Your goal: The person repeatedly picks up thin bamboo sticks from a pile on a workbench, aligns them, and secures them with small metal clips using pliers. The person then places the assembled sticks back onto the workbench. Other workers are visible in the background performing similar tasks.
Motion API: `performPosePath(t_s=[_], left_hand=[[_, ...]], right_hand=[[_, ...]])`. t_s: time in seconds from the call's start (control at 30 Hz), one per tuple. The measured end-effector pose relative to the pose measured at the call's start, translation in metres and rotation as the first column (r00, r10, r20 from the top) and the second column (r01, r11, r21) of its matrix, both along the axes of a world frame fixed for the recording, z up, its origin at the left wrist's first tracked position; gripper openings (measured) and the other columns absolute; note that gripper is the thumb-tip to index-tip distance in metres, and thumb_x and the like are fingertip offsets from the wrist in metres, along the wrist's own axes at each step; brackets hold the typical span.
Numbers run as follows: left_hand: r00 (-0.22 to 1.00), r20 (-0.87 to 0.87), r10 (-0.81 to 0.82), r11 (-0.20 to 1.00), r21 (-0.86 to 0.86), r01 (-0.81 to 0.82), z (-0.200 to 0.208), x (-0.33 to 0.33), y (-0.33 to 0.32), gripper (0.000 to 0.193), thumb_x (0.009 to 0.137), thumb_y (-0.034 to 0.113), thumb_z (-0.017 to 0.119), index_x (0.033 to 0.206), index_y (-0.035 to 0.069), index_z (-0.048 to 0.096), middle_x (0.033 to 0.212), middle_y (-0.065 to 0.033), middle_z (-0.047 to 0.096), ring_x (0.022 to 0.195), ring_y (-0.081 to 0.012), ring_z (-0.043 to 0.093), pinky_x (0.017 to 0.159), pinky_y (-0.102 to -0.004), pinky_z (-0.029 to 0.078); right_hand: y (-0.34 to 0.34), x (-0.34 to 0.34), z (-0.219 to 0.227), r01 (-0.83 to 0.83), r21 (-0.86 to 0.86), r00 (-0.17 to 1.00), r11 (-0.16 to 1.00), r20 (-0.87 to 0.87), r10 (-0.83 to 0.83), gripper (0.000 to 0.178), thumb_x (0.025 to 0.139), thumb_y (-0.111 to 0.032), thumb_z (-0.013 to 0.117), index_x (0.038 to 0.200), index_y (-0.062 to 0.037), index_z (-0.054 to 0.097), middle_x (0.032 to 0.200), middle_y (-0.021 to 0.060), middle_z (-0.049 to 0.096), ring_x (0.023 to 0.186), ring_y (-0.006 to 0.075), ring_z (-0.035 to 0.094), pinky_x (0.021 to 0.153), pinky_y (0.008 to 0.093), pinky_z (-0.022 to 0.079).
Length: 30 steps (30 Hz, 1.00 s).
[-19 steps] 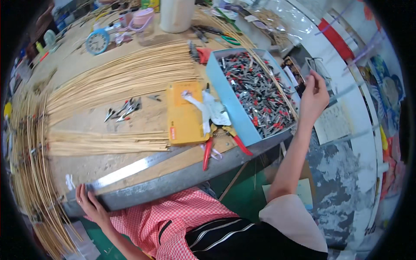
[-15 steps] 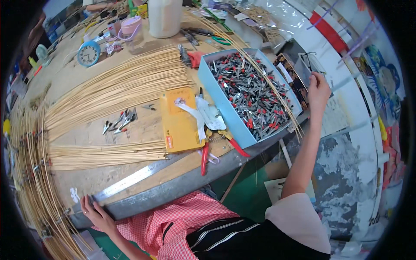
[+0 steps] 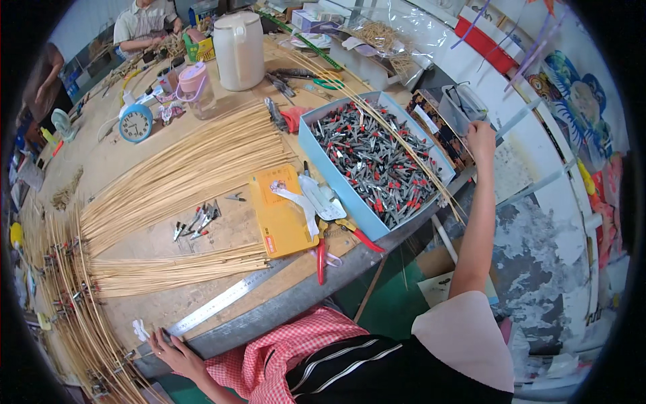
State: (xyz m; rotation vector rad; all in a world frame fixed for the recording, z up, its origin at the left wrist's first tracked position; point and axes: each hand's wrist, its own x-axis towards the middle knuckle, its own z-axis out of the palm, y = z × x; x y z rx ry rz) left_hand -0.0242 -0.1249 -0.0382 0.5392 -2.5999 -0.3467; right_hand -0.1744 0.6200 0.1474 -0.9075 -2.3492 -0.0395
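Note:
My left hand (image 3: 176,351) rests at the table's front edge, fingers apart and holding nothing. Beside its fingertips are the end of a metal ruler (image 3: 219,301) and a small white twisted scrap (image 3: 140,329). My right hand (image 3: 480,140) is stretched out to the far right, its fingers curled closed. What they hold, if anything, is hidden. It is beside a clear plastic bin (image 3: 461,106) with dark-framed glasses in it. Left of that arm stands a light-blue box (image 3: 336,176) full of grey and red clips, with several thin bamboo strips (image 3: 397,131) lying across it.
Bundles of bamboo strips (image 3: 195,168) cover the table's middle and left. A yellow packet (image 3: 279,212), red-handled pliers (image 3: 321,259) and loose clips (image 3: 196,221) lie nearby. Farther back are a blue clock (image 3: 136,123), a white jug (image 3: 240,54) and a co-worker (image 3: 142,27).
The view has tilted, so the far side of the table shows more. My right hand's fingers have curled in and turned downward near the bin. My left hand stays at the table edge.

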Motion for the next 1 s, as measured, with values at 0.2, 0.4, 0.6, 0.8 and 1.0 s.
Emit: performPosePath(t_s=[0.2, 0.4, 0.6, 0.8, 1.0], left_hand=[[1.000, 0.018, -0.009, 1.000, 0.020, 0.009, -0.002, 0.000, -0.002, 0.036, 0.098, 0.023, 0.044, 0.125, 0.000, 0.052, 0.139, -0.0196, 0.042, 0.131, -0.0366, 0.037, 0.106, -0.0444, 0.031], [1.000, 0.016, 0.007, 0.997, 0.081, -0.009, 0.005, 0.004, 0.002, 0.037, 0.096, 0.020, 0.047, 0.125, -0.002, 0.050, 0.138, -0.0228, 0.040, 0.131, -0.0389, 0.036, 0.106, -0.0446, 0.030], [0.997, 0.045, 0.058, 0.982, 0.176, -0.065, 0.026, -0.006, 0.013, 0.041, 0.087, 0.012, 0.052, 0.125, -0.002, 0.048, 0.140, -0.0245, 0.037, 0.132, -0.0403, 0.034, 0.108, -0.0453, 0.028], [0.998, 0.036, 0.059, 0.967, 0.244, -0.066, 0.018, -0.002, 0.010, 0.044, 0.082, 0.011, 0.058, 0.123, -0.002, 0.049, 0.137, -0.0236, 0.039, 0.131, -0.0415, 0.034, 0.109, -0.0471, 0.028], [0.996, 0.010, 0.085, 0.979, 0.184, -0.086, 0.030, -0.004, 0.008, 0.043, 0.077, 0.013, 0.066, 0.116, 0.002, 0.052, 0.128, -0.0219, 0.044, 0.127, -0.0447, 0.036, 0.106, -0.0515, 0.029]], right_hand=[[0.010, -0.002, -0.008, -0.007, -0.029, 1.000, 1.000, -0.011, 0.007, 0.023, 0.087, -0.021, 0.059, 0.097, -0.0050, 0.070, 0.098, 0.0234, 0.066, 0.096, 0.0411, 0.062, 0.083, 0.0476, 0.049], [0.027, -0.007, -0.056, -0.216, -0.070, 0.959, 0.974, 0.172, 0.226, 0.024, 0.086, -0.024, 0.060, 0.090, -0.0020, 0.070, 0.091, 0.0268, 0.065, 0.091, 0.0445, 0.062, 0.081, 0.0508, 0.048], [0.097, -0.015, -0.128, -0.157, -0.486, 0.871, 0.859, 0.342, 0.353, 0.060, 0.090, -0.051, 0.057, 0.083, 0.0087, 0.062, 0.087, 0.0321, 0.063, 0.085, 0.0446, 0.062, 0.073, 0.0495, 0.047], [0.156, -0.046, -0.150, -0.198, -0.204, 0.947, 0.959, 0.214, 0.241, 0.071, 0.097, -0.053, 0.038, 0.086, 0.0122, 0.063, 0.074, 0.0280, 0.062, 0.077, 0.0457, 0.061, 0.071, 0.0479, 0.044], [0.144, -0.048, -0.172, -0.050, -0.398, 0.974, 0.916, 0.181, 0.132, 0.070, 0.091, -0.055, 0.050, 0.093, 0.0136, 0.062, 0.092, 0.0322, 0.063, 0.092, 0.0448, 0.057, 0.083, 0.0477, 0.043]])
